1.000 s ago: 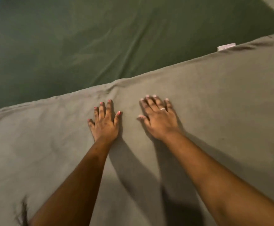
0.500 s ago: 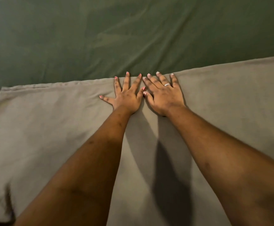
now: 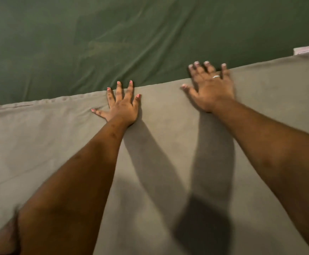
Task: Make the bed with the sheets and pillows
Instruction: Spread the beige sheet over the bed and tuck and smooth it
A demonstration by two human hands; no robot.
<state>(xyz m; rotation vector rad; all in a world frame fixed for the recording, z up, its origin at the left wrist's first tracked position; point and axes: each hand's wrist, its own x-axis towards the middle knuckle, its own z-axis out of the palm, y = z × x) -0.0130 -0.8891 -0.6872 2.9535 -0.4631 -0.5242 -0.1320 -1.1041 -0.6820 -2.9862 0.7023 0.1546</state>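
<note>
Pressing left hand (image 3: 122, 105) and right hand (image 3: 209, 87) spread flat on the far hem of the grey sheet (image 3: 168, 162) over the green sheet (image 3: 131, 43), we judge it light, limp, best pinched there

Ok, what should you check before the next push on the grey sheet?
1. Left hand flat on the grey sheet: ok.
2. Right hand flat too: cannot tell, it is blurred; its fingertips reach past the edge.
3. Grey sheet's far edge smooth: not ok, small puckers left of the left hand.
4. Green sheet smooth: not ok, creases show.
5. Tag tucked away: not ok, it sticks out at the edge.
</note>
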